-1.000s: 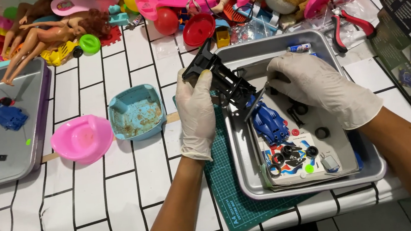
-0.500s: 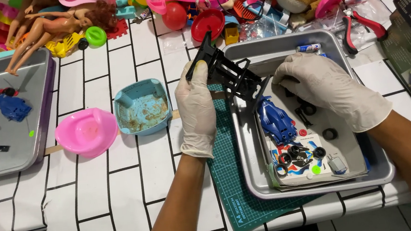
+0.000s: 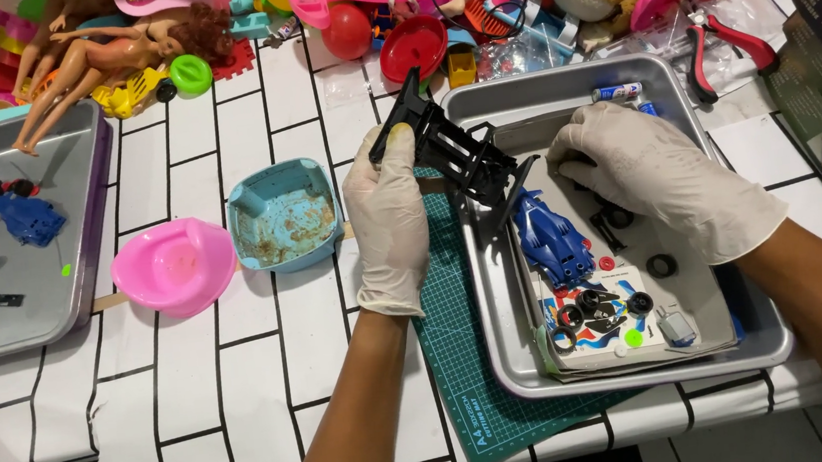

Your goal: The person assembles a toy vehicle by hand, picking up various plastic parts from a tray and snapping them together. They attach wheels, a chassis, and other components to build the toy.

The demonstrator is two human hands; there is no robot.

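The left hand [image 3: 388, 225] grasps the black toy-car chassis [image 3: 448, 149] above the metal tray [image 3: 744, 350]; the right hand [image 3: 652, 178] lies curled inside it. Best to steady the chassis, keeping the blue car body [image 3: 550, 238] beneath in reach.

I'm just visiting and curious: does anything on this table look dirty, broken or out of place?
Yes. The light blue bowl beside the pink bowl has brownish grime smeared inside, unlike the clean metal tray.

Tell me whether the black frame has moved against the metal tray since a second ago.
Yes. The black frame in the left hand has shifted left, now overhanging the metal tray rim further.
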